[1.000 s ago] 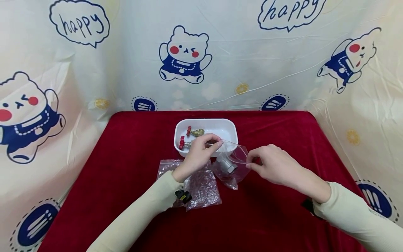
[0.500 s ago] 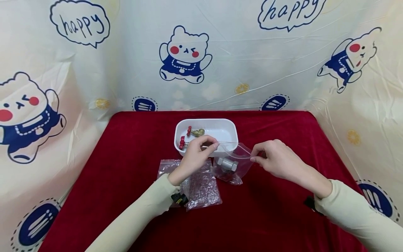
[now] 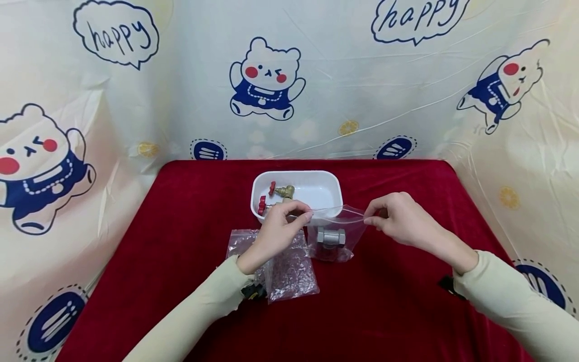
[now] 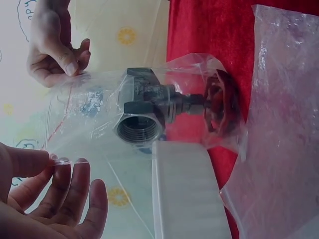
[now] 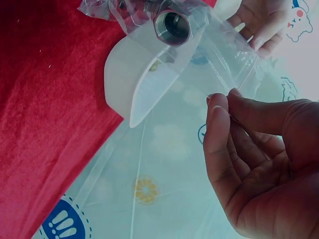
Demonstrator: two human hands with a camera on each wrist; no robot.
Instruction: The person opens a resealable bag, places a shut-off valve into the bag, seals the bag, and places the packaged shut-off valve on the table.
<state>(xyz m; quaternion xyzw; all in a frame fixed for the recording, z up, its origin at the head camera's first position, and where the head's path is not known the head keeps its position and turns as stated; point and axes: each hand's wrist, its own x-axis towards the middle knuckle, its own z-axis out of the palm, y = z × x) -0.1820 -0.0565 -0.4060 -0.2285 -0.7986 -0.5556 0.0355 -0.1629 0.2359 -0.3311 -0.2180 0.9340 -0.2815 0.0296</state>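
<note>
Looks like we're working the zip bag's [image 3: 354, 234] mouth: left hand [image 3: 281, 227] and right hand [image 3: 404, 221] fingers [image 5: 217, 142] pinched on its edge, valve [image 3: 331, 237] inside, by the white tray [image 3: 318, 193]. Next probably calls for keeping that edge taut.

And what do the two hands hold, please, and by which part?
Both hold one clear plastic bag with a metal valve inside: the left hand pinches near one end of the bag's top edge, the right hand near the other.
</note>
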